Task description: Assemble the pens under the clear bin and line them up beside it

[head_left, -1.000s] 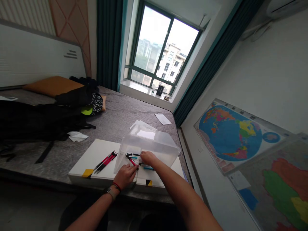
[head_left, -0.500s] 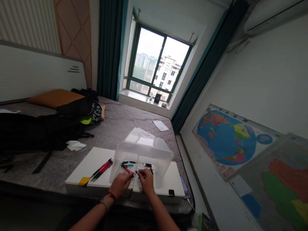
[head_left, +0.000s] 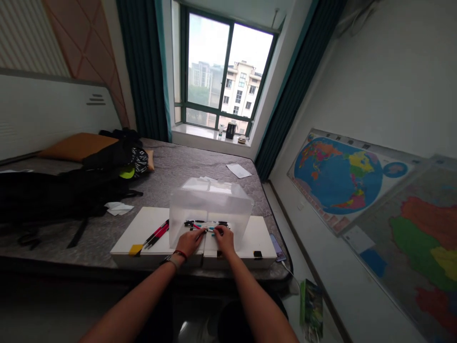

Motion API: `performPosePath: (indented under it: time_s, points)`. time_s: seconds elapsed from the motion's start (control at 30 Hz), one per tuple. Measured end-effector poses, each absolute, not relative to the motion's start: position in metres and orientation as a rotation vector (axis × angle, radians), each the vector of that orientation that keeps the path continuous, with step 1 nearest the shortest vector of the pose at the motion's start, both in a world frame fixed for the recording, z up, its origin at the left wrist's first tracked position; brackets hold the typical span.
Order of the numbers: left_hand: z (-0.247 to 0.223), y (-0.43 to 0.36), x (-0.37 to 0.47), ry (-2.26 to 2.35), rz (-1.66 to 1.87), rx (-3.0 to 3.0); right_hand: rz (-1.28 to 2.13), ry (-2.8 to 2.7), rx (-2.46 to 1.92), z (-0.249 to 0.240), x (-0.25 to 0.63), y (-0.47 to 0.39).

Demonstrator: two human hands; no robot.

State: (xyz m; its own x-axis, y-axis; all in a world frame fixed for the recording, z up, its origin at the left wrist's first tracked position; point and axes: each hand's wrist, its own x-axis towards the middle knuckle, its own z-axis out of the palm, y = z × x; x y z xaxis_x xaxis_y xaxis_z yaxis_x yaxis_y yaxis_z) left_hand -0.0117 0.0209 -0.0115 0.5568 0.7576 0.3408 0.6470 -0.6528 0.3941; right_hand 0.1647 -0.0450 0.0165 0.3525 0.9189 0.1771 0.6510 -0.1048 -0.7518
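Observation:
My left hand (head_left: 190, 242) is closed in a pinch on one end of a slim pen (head_left: 210, 230) with a white and blue look. Facing it, my right hand (head_left: 224, 240) pinches the other end; fingers cover most of the pen. Just beyond the fingertips lie several loose pens (head_left: 200, 222), black, red and blue, at the mouth of a clear plastic box (head_left: 210, 205) standing on its side. To the left, several red and black pens (head_left: 156, 234) lie side by side on the white board-like boxes (head_left: 139, 221).
The boxes sit on a grey mattress (head_left: 178, 162). Black bags or clothes (head_left: 53, 195) lie at left, with crumpled tissue (head_left: 119, 208) beside them. A phone (head_left: 277, 247) with a cable lies at the right edge. Paper (head_left: 238, 170) rests farther back.
The view has shifted, with the box and hands now higher in the picture. Both hands stay close together at the pen, and the red pen near the left fingers shows less.

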Motion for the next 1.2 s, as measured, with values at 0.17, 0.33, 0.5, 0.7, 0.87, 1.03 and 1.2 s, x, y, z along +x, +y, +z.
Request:
performPosePath:
  time_s: [0.17,0.33,0.5,0.7,0.87,1.03,1.2]
  points:
    - [-0.018,0.019,-0.009,1.226,0.813,2.586,0.782,-1.126,-1.533,0.006,0.167,-0.036]
    - [-0.023,0.018,-0.009,1.173,0.839,2.689,0.976,-0.984,-1.3,-0.007,0.155,-0.039]
    - [-0.025,0.017,-0.008,1.113,0.885,2.764,0.972,-1.003,-1.305,-0.013,0.155,-0.041]
    - [-0.035,0.022,-0.009,1.03,0.935,2.793,0.917,-1.029,-1.366,-0.014,0.155,-0.038]
    - [-0.042,0.024,-0.009,1.005,0.99,2.814,1.0,-0.932,-1.323,-0.015,0.155,-0.036]
    - [-0.046,0.026,-0.009,0.963,1.001,2.865,1.002,-0.896,-1.306,-0.02,0.157,-0.03]
    - [-0.044,0.025,-0.009,0.904,1.01,2.905,0.976,-0.913,-1.298,-0.024,0.158,-0.027]
